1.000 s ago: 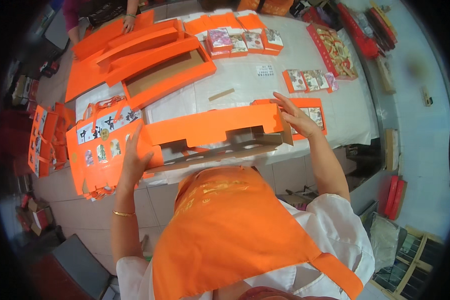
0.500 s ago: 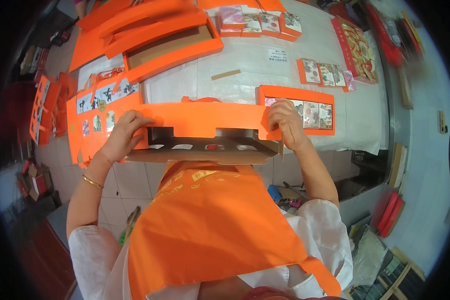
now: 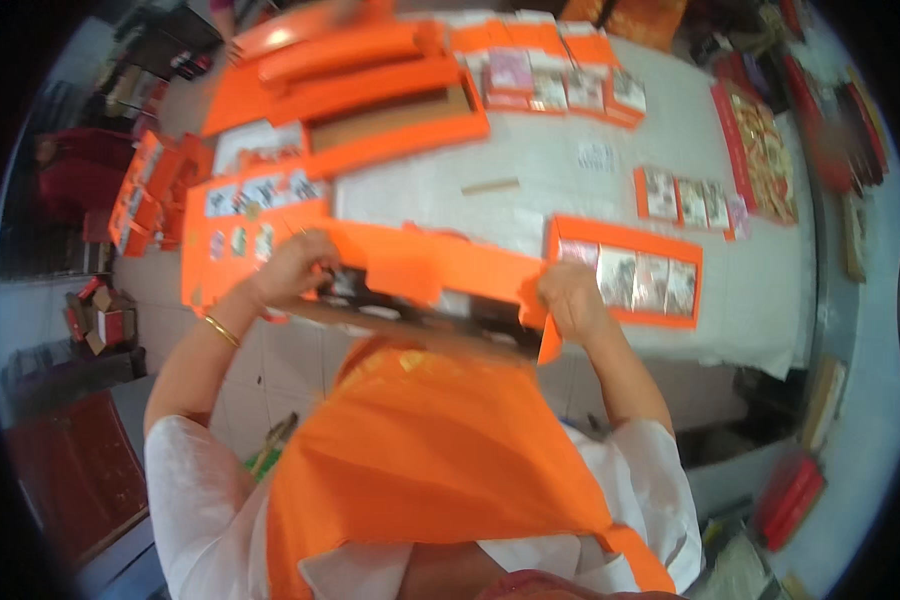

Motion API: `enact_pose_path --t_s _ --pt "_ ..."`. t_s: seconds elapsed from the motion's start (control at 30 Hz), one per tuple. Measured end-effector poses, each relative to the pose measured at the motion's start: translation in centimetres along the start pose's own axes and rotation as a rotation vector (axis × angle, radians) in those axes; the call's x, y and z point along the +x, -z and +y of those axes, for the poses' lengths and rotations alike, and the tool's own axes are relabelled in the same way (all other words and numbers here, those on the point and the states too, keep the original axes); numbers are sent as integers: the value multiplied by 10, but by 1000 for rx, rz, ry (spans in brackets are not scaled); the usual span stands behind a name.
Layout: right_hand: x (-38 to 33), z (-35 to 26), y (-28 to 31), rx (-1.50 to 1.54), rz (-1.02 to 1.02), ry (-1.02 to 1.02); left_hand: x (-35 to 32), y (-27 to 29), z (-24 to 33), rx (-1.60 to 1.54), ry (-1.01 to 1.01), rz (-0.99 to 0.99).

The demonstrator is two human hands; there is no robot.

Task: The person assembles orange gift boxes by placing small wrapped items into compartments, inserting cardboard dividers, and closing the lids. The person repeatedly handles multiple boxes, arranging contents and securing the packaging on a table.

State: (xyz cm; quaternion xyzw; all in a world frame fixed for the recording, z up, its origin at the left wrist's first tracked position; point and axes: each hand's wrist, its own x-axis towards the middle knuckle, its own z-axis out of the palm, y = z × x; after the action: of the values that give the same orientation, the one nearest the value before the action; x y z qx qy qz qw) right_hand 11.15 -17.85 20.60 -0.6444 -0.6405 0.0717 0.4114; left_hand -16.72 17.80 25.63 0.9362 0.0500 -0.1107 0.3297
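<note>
Between my two hands an orange cardboard gift box (image 3: 425,262) is held at the table's near edge. Its open side faces me and shows a dark inside; the right end tilts lower. My left hand (image 3: 295,268), with a gold bangle on its wrist, is closed on the left end, fingers bent at the opening. On the right end, my right hand (image 3: 573,302) is closed round the corner beside a small orange flap. Motion blur smears the box's lower edge. Just right of that hand lies an orange tray (image 3: 698,290) with several small printed packs.
A printed orange carton (image 3: 240,225) lies at left, with an open orange box (image 3: 395,125) and stacked orange lids beyond. More small packs (image 3: 580,92) sit at the back and right, near a red patterned box (image 3: 755,150). A cardboard strip (image 3: 490,187) lies mid-table. Another person's hand shows at far left.
The held box has tilted, its right end dropping, and its opening looks narrower. Both hands keep their hold. The whole view has shifted, so the table appears further right and lower.
</note>
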Motion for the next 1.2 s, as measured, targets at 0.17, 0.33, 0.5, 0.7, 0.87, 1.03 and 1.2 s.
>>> enact_pose_path --t_s 0.17,0.33,0.5,0.7,0.87,1.03,1.2 --pt "33 -15 -10 -342 -68 -172 -1 -15 -4 9 15 34" --pt "20 -38 -10 -301 188 5 -13 -12 -4 -419 282 140" --pt "-17 -46 8 -291 -110 -6 -11 -20 -5 -398 254 235" --pt "7 -90 36 -198 -383 -68 -13 -24 -13 -141 100 250" --pt "2 -76 1 -294 -317 -225 -5 -18 -10 -528 255 161" --pt "3 -82 -19 -47 -144 -531 -26 -25 -21 -1027 228 264" --pt "9 -90 -22 23 -98 -705 -45 -18 -8 -987 21 320"
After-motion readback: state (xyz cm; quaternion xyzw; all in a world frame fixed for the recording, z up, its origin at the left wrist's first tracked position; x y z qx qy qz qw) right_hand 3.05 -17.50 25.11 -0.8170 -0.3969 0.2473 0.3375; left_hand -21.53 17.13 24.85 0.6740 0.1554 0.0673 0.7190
